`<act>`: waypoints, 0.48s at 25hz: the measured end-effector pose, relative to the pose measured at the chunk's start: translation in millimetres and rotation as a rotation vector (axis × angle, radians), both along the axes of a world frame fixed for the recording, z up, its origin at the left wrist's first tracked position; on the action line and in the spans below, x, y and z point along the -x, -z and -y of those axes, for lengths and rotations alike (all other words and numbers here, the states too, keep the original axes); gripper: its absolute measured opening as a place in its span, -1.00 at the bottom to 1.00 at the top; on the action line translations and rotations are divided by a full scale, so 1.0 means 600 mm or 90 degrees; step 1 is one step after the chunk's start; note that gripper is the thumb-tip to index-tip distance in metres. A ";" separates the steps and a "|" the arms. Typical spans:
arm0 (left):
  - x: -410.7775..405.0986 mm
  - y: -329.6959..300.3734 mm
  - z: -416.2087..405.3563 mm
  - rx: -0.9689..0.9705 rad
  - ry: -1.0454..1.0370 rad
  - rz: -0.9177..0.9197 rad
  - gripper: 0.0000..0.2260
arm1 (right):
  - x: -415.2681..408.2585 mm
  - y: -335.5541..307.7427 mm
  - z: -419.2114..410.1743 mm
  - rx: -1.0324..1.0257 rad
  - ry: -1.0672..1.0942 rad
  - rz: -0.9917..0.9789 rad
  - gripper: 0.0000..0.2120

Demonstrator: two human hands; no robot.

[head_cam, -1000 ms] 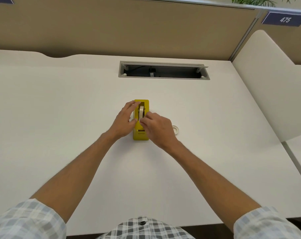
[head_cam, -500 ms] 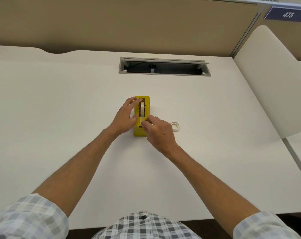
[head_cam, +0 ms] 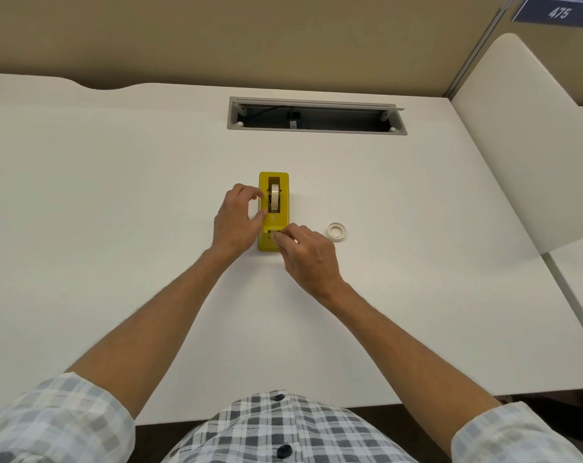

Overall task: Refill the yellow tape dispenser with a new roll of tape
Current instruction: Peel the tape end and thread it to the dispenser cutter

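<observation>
The yellow tape dispenser (head_cam: 284, 198) stands in the middle of the white desk (head_cam: 116, 228), long axis pointing away from me. A cream roll of tape (head_cam: 275, 196) sits upright in its slot. My left hand (head_cam: 236, 219) rests against the dispenser's left side, thumb and forefinger touching its edge. My right hand (head_cam: 306, 251) is at the near end by the cutter, thumb and forefinger pinched together on what looks like the tape end. A small cream tape ring (head_cam: 336, 230) lies flat on the desk to the right.
A grey cable tray opening (head_cam: 317, 117) is set in the desk behind the dispenser. Beige partition panels (head_cam: 283, 38) run along the back. A white divider (head_cam: 524, 155) stands at the right, with a sign reading 475 (head_cam: 555, 13) above it.
My right hand has slid from the roll down toward the near cutter end of the dispenser, uncovering the small ring. My left hand stays on the dispenser's side.
</observation>
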State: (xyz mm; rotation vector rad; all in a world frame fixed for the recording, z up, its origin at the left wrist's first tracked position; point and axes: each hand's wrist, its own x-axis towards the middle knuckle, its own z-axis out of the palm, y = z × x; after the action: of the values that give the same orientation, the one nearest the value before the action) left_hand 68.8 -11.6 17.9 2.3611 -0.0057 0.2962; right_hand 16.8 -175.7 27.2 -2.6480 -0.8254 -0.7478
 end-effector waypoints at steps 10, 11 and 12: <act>0.025 0.005 -0.002 0.084 0.070 -0.051 -0.80 | 0.008 0.013 0.000 0.019 0.018 0.046 -0.95; 0.024 0.007 -0.003 0.080 0.072 -0.054 -0.80 | 0.008 0.012 0.000 0.018 0.016 0.049 -0.95; 0.023 0.008 -0.004 0.075 0.073 -0.058 -0.79 | 0.008 0.012 -0.001 0.015 0.013 0.051 -0.95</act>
State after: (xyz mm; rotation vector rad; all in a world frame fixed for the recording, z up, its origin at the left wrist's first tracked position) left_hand 55.0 -9.1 13.1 2.2456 -0.0779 0.1303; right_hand 11.9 -175.4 20.2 -2.6671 -0.8339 -0.8601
